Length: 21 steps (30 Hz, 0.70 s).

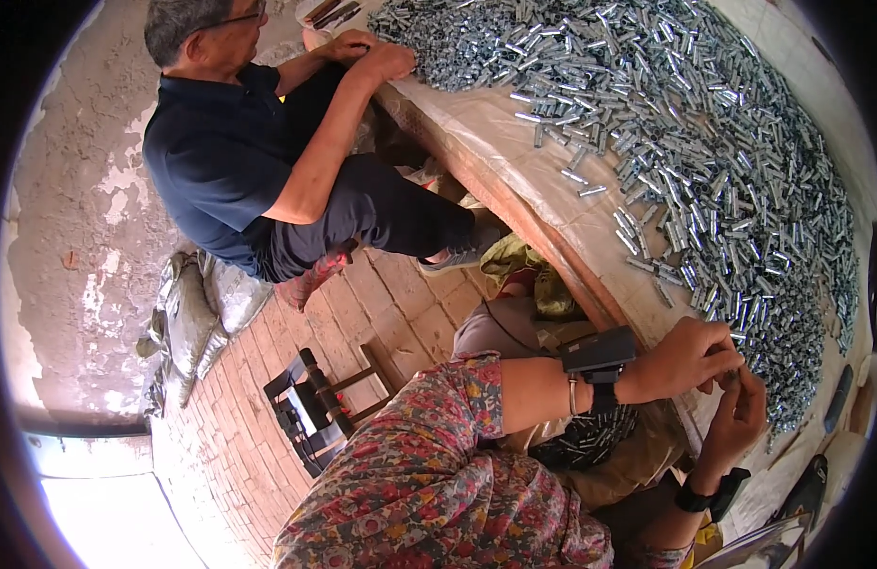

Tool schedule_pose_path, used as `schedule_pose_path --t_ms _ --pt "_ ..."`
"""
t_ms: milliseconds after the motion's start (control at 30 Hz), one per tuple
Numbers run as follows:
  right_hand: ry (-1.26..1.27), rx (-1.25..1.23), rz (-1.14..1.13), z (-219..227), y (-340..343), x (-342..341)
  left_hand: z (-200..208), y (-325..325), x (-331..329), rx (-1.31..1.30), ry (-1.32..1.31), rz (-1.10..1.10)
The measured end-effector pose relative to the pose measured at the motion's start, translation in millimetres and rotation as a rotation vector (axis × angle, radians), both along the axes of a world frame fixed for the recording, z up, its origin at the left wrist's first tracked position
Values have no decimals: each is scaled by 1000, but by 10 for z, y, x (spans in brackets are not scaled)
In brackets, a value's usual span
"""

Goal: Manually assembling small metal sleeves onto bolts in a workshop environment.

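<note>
My left hand [680,358] and my right hand [737,417] meet at the near edge of a covered table. Their fingertips are pinched together around something small and dark that I cannot make out. Just beyond them spreads a large heap of short, shiny metal tubes [685,161], shaped like anchor sleeves. Smaller metal parts [780,370] lie thickly beside my right hand. A black device [598,351] is strapped to my left wrist, and a black band [712,493] circles my right one.
Across the table corner a seated co-worker [230,171] holds both hands at the heap's edge. An open bag of dark metal pieces [585,438] sits below my left forearm. A black-framed object [310,408] stands on the brick floor; full sacks [192,318] lean by the wall.
</note>
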State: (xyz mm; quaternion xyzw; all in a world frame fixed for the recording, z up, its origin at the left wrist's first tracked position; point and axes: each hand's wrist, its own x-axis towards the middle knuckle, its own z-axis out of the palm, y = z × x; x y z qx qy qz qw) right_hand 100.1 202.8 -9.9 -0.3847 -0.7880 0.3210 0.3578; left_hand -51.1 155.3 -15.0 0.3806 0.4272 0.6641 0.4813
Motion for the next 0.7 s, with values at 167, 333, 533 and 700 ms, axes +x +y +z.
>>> schedule_pose_path --t_ms 167,333,533,700 --pt "20 -31 -24 -39 9 7 11 1 -22 -43 -38 -12" --pt "28 3 1 -39 -3 -23 12 -1 -32 -44 -37 1" --pt "25 77 7 -54 2 -39 4 10 -17 -91 -39 7" --pt "30 59 2 -83 21 9 -47 34 10 -24 -95 18"
